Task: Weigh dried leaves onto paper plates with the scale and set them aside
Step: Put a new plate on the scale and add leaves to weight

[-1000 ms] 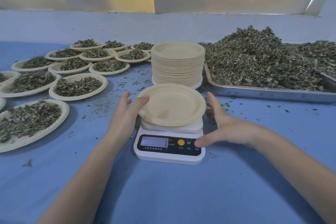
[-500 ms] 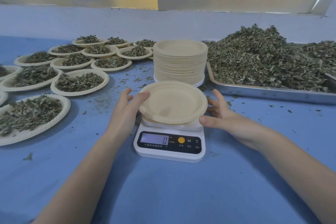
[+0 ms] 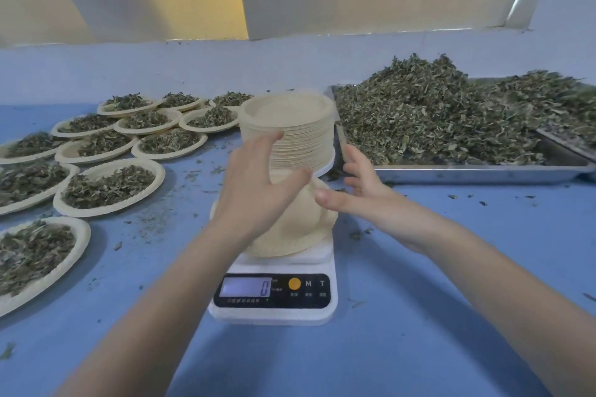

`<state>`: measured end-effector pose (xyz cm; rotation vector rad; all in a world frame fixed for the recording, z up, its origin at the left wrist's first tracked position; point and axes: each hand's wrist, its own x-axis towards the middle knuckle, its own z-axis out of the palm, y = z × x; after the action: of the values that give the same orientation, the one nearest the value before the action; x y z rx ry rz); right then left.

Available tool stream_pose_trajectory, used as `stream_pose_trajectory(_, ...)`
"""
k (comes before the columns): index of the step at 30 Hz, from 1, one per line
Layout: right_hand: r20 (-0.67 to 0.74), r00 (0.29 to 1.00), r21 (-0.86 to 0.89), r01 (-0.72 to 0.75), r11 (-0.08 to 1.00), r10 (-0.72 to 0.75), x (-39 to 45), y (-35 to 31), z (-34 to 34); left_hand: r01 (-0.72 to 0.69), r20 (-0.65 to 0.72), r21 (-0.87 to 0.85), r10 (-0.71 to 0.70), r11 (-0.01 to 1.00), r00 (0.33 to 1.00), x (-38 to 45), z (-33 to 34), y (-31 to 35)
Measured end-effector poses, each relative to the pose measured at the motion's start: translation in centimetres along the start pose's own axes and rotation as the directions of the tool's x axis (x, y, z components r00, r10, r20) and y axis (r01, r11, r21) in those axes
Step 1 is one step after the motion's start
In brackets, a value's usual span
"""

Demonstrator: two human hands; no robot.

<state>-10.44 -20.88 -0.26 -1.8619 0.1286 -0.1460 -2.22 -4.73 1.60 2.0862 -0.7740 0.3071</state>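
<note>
On the left of the blue worktop (image 3: pixel 419 316) lie filled plates (image 3: pixel 109 190) of dried leaves, set aside. In the middle, the left hand (image 3: pixel 258 193) with relaxed, spread fingers covers part of an empty paper plate (image 3: pixel 290 235) that sits on the white scale (image 3: pixel 274 296), whose display reads 0; the right hand (image 3: pixel 364 200), also loose and holding nothing, is just beside the plate's right edge. Behind the hands stands a plate stack (image 3: pixel 290 132), and at right a metal tray (image 3: pixel 477 172) carries a heap of dried leaves (image 3: pixel 435 119).
</note>
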Motion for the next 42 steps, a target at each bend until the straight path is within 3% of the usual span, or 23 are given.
stream_pose_trajectory(3, -0.009, 0.999, 0.017, 0.053, 0.998, -0.052, 0.8, -1.0, -1.9, -0.028, 0.092, -0.024, 0.031, 0.999, 0.995, 2.8, 2.4, 2.4)
stream_pose_trajectory(6, -0.086, 0.996, -0.031, 0.015, 0.999, -0.018, 1.9, -1.1, -5.4, 0.002, 0.197, -0.032, 0.004, 0.999, 0.980, 5.9, 4.3, 4.4)
stream_pose_trajectory(11, -0.255, 0.967, -0.207, -0.040, 0.978, -0.014, 4.6, 0.8, -11.8, -0.146, 0.506, 0.135, 0.059, 0.980, 0.861, 10.3, 8.8, 6.6)
stream_pose_trajectory(13, -0.282, 0.959, -0.394, -0.116, 0.912, 0.000, 6.3, 1.9, -14.0, -0.206, 0.592, 0.260, 0.012, 0.943, 0.806, 12.0, 11.2, 7.1)
stream_pose_trajectory(17, -0.237, 0.971, -0.716, -0.185, 0.673, 0.015, 10.5, 4.0, -16.9, -0.225, 0.656, 0.426, -0.128, 0.876, 0.744, 14.5, 15.6, 7.1)
stream_pose_trajectory(20, -0.155, 0.986, -0.818, -0.160, 0.553, 0.055, 13.9, 5.2, -17.9, -0.171, 0.663, 0.475, -0.224, 0.863, 0.714, 15.7, 17.8, 6.7)
stream_pose_trajectory(24, -0.163, 0.979, -0.890, -0.201, 0.409, 0.125, 16.6, 6.3, -18.8, -0.102, 0.684, 0.449, -0.268, 0.888, 0.679, 17.4, 19.5, 5.9)
stream_pose_trajectory(26, -0.092, 0.988, -0.934, -0.130, 0.333, 0.126, 16.6, 6.4, -18.8, -0.054, 0.686, 0.423, -0.280, 0.905, 0.672, 17.9, 19.4, 5.4)
stream_pose_trajectory(27, -0.023, 0.990, -0.939, -0.070, 0.338, 0.139, 16.4, 6.2, -18.9, -0.045, 0.681, 0.422, -0.284, 0.906, 0.675, 18.2, 19.2, 5.2)
stream_pose_trajectory(29, 0.096, 0.984, -0.885, 0.015, 0.465, 0.151, 15.6, 5.4, -19.7, -0.076, 0.670, 0.440, -0.271, 0.895, 0.691, 18.9, 18.8, 4.7)
stream_pose_trajectory(31, 0.103, 0.991, -0.816, 0.034, 0.576, 0.087, 15.2, 4.2, -20.7, -0.109, 0.674, 0.472, -0.278, 0.875, 0.684, 19.5, 18.7, 4.7)
stream_pose_trajectory(33, 0.059, 0.997, -0.868, 0.024, 0.496, 0.055, 15.0, 3.6, -20.7, -0.125, 0.709, 0.490, -0.311, 0.863, 0.633, 19.6, 18.8, 5.2)
stream_pose_trajectory(35, 0.094, 0.985, -0.929, 0.035, 0.369, 0.143, 14.8, 4.1, -19.9, -0.113, 0.765, 0.437, -0.303, 0.892, 0.568, 19.3, 19.1, 5.8)
stream_pose_trajectory(36, 0.130, 0.976, -0.926, 0.056, 0.374, 0.174, 14.5, 4.5, -19.5, -0.101, 0.792, 0.392, -0.280, 0.914, 0.543, 19.2, 19.1, 5.9)
stream_pose_trajectory(39, 0.191, 0.961, -0.847, 0.059, 0.528, 0.199, 12.7, 4.0, -20.5, -0.070, 0.826, 0.307, -0.229, 0.949, 0.515, 18.8, 17.4, 6.4)
stream_pose_trajectory(40, 0.200, 0.959, -0.841, 0.063, 0.537, 0.201, 12.1, 3.7, -21.2, -0.074, 0.830, 0.303, -0.225, 0.950, 0.510, 18.8, 16.7, 6.4)
stream_pose_trajectory(42, 0.191, 0.950, -0.891, 0.061, 0.450, 0.249, 11.1, 3.6, -22.5, -0.090, 0.849, 0.333, -0.256, 0.939, 0.461, 18.6, 15.4, 6.4)
